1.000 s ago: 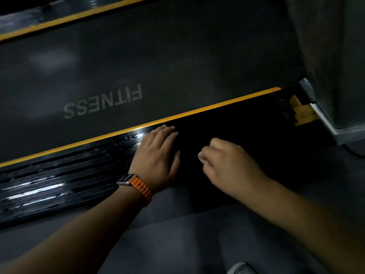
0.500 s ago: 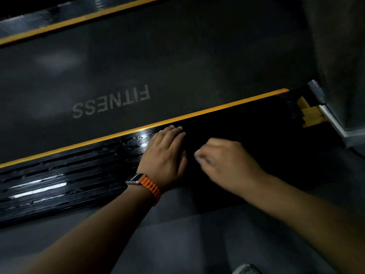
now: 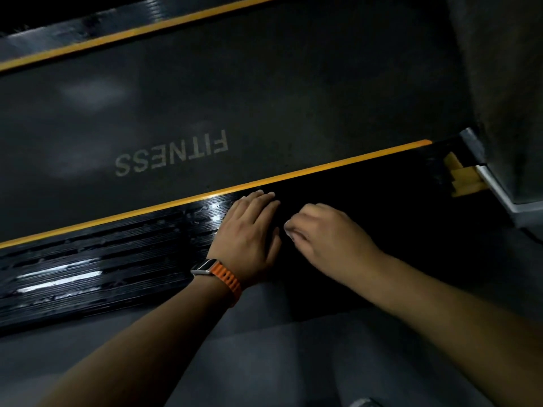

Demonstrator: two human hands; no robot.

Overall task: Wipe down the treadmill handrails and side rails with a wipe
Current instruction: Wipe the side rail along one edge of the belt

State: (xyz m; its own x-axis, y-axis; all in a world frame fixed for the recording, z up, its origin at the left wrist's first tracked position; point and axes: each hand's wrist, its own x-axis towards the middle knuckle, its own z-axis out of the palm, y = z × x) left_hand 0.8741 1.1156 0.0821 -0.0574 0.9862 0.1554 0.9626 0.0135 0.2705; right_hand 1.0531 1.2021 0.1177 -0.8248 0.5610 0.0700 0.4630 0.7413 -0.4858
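Observation:
The near side rail (image 3: 102, 265) of the treadmill is black and ribbed, with a yellow stripe (image 3: 338, 167) along its inner edge; its left part glistens wet. My left hand (image 3: 249, 239), with an orange-strapped watch on the wrist, lies flat on the rail with fingers straight. Just to its right, my right hand (image 3: 329, 239) has its fingers curled down onto the rail and pinches a small pale wipe (image 3: 289, 230), of which only a sliver shows at the fingertips. The rail under and right of my right hand is very dark.
The grey belt (image 3: 205, 98) printed FITNESS runs beyond the rail, with the far side rail (image 3: 88, 27) at top left. A grey upright housing (image 3: 505, 83) and a yellow end piece (image 3: 464, 177) close the rail's right end. Grey floor (image 3: 264, 362) lies below.
My right hand has slid left along the rail until its fingertips are close beside my left hand. My left hand has stayed flat on the same spot.

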